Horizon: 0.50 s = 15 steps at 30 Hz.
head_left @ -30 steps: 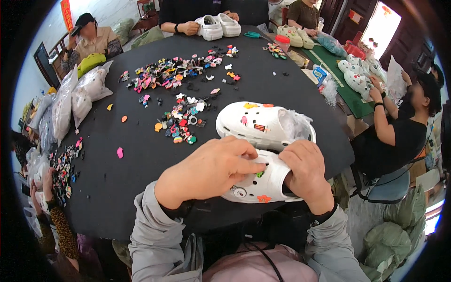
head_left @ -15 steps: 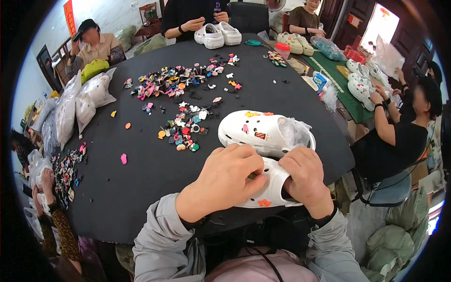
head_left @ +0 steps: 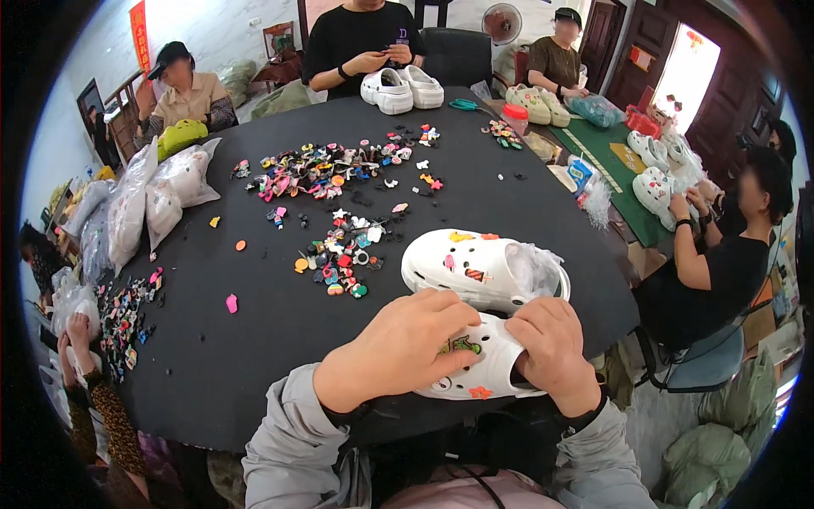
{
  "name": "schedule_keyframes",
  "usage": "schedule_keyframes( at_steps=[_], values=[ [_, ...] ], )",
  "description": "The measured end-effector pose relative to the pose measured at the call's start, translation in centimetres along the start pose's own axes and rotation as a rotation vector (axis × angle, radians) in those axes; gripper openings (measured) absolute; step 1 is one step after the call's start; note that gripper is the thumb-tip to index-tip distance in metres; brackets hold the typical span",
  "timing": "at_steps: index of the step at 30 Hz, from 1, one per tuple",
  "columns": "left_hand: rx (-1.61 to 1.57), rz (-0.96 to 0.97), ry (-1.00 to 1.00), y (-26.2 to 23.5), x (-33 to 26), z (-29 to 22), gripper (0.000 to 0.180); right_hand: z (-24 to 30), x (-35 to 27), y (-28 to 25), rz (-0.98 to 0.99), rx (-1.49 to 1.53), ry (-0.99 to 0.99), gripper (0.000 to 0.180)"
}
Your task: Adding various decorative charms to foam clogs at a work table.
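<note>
The right hand (head_left: 553, 343) grips the white shoe (head_left: 498, 343) by its opening, probably to steady it near the edge of the desk (head_left: 263, 352); the left hand (head_left: 403, 341) bends over a green charm (head_left: 465, 344) on top (whether pinching, I cannot tell)

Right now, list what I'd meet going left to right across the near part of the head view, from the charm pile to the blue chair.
Charm pile → pink charm → left hand → white clog under the hands → right hand → blue chair.
</note>
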<state>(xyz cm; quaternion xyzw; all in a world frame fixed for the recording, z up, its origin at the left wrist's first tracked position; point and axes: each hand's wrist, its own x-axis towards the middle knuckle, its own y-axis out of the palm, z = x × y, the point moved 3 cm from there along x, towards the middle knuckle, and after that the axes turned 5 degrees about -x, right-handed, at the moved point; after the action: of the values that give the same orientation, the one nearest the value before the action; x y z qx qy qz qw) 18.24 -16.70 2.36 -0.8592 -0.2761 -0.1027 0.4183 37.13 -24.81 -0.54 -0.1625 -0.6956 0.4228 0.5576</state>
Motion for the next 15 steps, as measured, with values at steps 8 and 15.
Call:
schedule_keyframes(
  at_steps=[8,15],
  values=[
    [0.204,-0.041,0.040,1.0,-0.2,-0.8,0.019,-0.1,0.2,0.1,0.015,0.016,0.044,0.034],
    [0.663,0.041,0.064,2.7,-1.2,-3.8,0.028,-0.4,0.4,0.1,0.062,0.054,0.039,0.036]
  ],
)
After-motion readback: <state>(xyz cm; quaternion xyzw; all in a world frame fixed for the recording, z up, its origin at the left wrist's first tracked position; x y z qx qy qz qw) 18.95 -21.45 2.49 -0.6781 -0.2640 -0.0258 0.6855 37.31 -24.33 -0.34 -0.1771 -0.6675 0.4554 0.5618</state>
